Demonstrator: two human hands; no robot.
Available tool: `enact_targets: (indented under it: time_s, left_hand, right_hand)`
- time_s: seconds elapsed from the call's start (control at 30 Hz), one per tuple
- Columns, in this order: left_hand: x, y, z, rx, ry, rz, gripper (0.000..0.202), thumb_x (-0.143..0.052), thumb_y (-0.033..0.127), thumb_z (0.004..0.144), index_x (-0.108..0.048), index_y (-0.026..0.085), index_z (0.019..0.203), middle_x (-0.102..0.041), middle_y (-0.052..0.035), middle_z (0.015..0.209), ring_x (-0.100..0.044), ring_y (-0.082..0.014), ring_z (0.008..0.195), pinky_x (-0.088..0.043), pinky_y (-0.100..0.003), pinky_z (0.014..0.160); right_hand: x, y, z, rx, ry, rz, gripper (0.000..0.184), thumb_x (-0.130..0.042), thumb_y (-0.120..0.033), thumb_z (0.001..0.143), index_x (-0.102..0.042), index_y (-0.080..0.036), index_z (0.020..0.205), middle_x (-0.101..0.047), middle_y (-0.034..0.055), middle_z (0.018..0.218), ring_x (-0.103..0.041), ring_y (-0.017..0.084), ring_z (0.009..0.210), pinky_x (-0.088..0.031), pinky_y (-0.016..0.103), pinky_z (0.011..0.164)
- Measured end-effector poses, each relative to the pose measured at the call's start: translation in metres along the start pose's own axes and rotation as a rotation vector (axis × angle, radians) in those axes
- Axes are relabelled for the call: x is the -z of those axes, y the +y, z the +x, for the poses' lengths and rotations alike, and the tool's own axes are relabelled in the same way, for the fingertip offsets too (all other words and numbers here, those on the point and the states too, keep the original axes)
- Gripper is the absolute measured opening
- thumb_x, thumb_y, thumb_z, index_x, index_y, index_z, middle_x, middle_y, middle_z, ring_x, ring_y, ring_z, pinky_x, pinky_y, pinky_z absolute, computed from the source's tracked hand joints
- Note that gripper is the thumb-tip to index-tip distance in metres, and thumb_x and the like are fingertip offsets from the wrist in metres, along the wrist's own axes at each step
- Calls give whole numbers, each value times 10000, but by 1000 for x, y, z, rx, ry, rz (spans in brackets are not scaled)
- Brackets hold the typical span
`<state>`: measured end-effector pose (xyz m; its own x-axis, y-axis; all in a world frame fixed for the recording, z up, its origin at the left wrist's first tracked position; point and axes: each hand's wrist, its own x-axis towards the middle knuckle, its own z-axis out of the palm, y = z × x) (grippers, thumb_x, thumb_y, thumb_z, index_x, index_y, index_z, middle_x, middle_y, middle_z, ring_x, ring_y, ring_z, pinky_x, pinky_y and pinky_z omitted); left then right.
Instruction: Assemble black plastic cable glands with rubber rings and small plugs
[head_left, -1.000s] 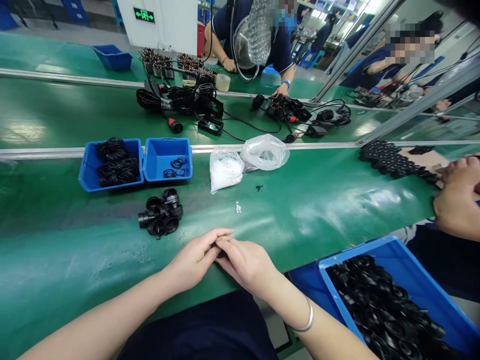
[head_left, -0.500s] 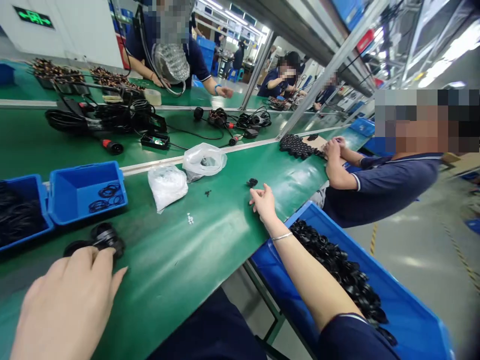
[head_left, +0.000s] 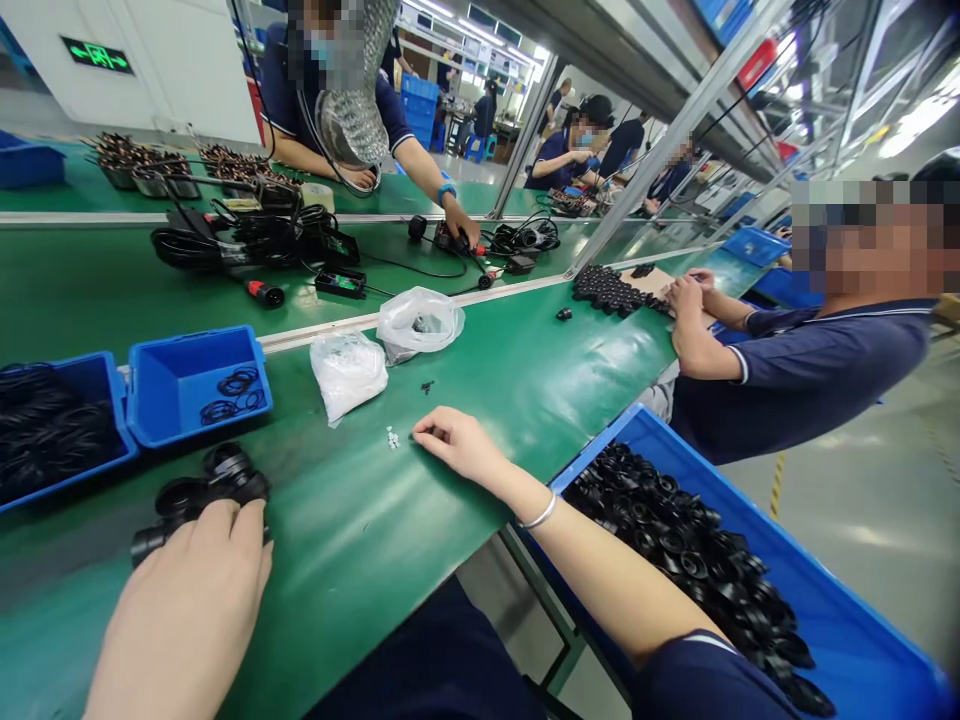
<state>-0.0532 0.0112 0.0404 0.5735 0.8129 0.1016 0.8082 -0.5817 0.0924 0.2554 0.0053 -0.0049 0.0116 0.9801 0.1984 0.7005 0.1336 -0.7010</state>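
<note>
While the left hand (head_left: 186, 602) covers black fittings (head_left: 231, 470), grip unclear, the right hand (head_left: 463, 447), pinched, returns mid-frame beside white pieces (head_left: 393, 438)

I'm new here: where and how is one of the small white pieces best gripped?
Probably pinch an outer one of the small white pieces by its edges, coming from the right, where the right hand is. They are tiny, clustered on the green tabletop, with the filled white bag beyond.

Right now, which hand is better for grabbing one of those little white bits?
Probably the right hand: it is close beside the small white pieces. The left hand is farther off, at the black fittings.
</note>
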Motion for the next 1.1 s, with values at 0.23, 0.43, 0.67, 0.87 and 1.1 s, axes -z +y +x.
enact_targets:
  time_s: [0.23, 0.43, 0.67, 0.87, 1.1]
  left_hand:
    - [-4, 12, 6, 18, -29, -256, 355, -431, 429, 890, -553, 195, 1127, -595, -119, 1125, -645, -232, 768, -503, -351, 709]
    - [-9, 38, 10, 262, -361, -1050, 397, -532, 524, 823, -562, 227, 1085, -643, -76, 1031, -660, -176, 632, -495, -267, 523]
    - [-21, 40, 15, 343, -533, -1375, 459, -599, 453, 811, -487, 194, 1174, -706, -69, 891, -649, -178, 690, -454, -255, 560]
    - [-30, 43, 14, 333, -517, -1414, 421, -591, 402, 835, -458, 167, 1157, -681, -17, 681, -567, -129, 551, -459, -270, 598]
    - [-36, 45, 12, 313, -308, -1354, 302, -605, 350, 817, -538, 201, 1072, -608, 5, 803, -540, -97, 542, -443, -225, 522]
  right_hand:
    - [-14, -11, -4, 168, -41, -130, 56, -573, -206, 886, -611, -176, 913, -569, 10, 843, -544, 105, 741, -448, 213, 684]
    - [-19, -13, -8, 288, -11, -243, 129, -466, -215, 942, -576, -176, 997, -573, 60, 948, -569, 149, 861, -493, 264, 780]
    - [-22, -11, -7, 297, -8, -299, 150, -429, -207, 958, -570, -180, 1002, -573, 63, 935, -581, 157, 845, -504, 269, 775]
    - [-26, -8, -6, 310, 16, -394, 170, -419, -208, 964, -585, -171, 978, -580, 64, 895, -581, 157, 810, -509, 272, 754]
    - [-19, -24, -11, 297, 28, -214, 146, -455, -197, 949, -597, -166, 943, -586, 63, 866, -577, 155, 803, -504, 281, 737]
